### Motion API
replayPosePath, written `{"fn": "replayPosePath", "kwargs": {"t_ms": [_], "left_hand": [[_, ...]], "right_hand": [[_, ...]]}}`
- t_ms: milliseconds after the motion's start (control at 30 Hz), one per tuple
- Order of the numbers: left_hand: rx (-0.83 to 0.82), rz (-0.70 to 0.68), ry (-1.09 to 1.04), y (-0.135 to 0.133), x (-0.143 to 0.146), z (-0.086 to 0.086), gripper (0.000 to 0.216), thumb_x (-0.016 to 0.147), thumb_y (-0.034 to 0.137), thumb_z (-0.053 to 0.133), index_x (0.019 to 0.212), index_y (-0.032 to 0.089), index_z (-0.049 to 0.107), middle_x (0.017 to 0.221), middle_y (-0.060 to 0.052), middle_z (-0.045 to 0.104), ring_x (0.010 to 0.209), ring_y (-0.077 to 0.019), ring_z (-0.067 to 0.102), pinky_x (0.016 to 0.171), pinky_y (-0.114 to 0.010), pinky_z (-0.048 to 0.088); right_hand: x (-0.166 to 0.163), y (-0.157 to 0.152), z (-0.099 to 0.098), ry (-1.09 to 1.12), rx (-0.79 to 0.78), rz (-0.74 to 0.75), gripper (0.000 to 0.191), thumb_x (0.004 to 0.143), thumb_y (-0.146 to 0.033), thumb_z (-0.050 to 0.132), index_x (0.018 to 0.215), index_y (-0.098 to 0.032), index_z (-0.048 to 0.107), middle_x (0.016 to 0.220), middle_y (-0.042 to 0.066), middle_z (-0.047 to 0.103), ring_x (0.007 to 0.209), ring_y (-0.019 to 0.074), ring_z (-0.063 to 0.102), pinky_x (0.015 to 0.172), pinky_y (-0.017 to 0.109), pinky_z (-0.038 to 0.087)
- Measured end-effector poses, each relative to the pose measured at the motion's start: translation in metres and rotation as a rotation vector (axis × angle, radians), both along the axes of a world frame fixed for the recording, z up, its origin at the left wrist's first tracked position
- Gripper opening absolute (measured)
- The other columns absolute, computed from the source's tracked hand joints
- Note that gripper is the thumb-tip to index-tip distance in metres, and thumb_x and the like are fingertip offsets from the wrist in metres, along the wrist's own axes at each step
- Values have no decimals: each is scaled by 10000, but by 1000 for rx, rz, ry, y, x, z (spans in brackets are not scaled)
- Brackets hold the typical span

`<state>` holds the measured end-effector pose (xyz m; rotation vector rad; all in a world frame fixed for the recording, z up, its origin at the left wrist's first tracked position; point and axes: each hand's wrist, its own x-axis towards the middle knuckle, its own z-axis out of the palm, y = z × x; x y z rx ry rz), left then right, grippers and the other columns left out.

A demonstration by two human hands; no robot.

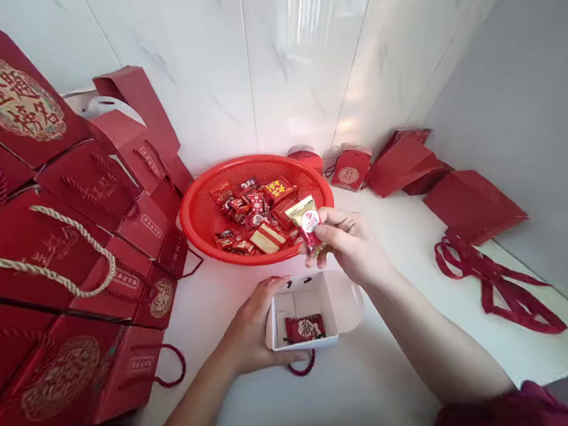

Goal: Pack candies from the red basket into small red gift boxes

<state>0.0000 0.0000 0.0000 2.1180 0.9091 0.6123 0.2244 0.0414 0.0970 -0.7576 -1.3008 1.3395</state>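
My left hand (255,326) is wrapped round the left side of a small open gift box (330,312), white inside, with a dark red cord loop below it. One red wrapped candy (305,329) lies at the bottom of the box. Above and beyond the box, my right hand (344,237) pinches a gold and red wrapped candy (309,222) between thumb and fingers. Just behind that hand stands a red plastic basket (198,231) holding several wrapped sweets and snacks, most in red wrappers.
Red gift boxes (56,241) with rope handles are stacked high along the left. Several folded red boxes (402,161) lie at the back right by the wall. A dark red ribbon (502,282) lies on the white table (406,389) at the right.
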Motion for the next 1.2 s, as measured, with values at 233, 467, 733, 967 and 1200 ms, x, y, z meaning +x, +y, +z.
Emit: {"fn": "replayPosePath", "kwargs": {"t_ms": [233,467,733,967,1200], "left_hand": [[-7,0,-19,3,-1,2,1131,593,531,869,1487,329,207,1457,-109,376,1332,-314,440,1092,-445,415],[25,9,-8,2,0,2,1126,594,545,864,1485,339,207,1456,-97,391,1323,-300,455,1083,-436,426],[82,69,12,4,-3,3,1105,591,537,867,1478,307,248,1443,-104,420,1316,-302,467,1078,-440,436],[160,47,38,4,-2,4,1105,605,537,857,1482,292,232,1399,-111,450,1273,-288,501,1051,-423,460],[311,23,70,2,-3,4,1090,614,607,822,1479,273,249,1402,-130,452,1291,-309,476,1076,-443,434]], "right_hand": [[-2,-14,10,-126,112,-140,169,788,-252,647,686,-189,528,554,-39,612,432,87,581,422,176,493],[-3,-13,9,-163,116,-159,113,780,-196,586,695,-189,512,569,-41,620,415,93,590,405,180,481],[9,-27,25,-535,284,-96,119,881,-190,553,775,-160,599,665,-21,636,563,107,636,545,211,484],[14,-29,21,-1330,450,309,185,917,-146,533,807,-175,678,822,27,687,712,142,615,637,257,407],[-9,-28,0,-1599,470,262,171,874,-74,524,818,-164,658,706,32,684,609,178,633,516,286,282]]}}
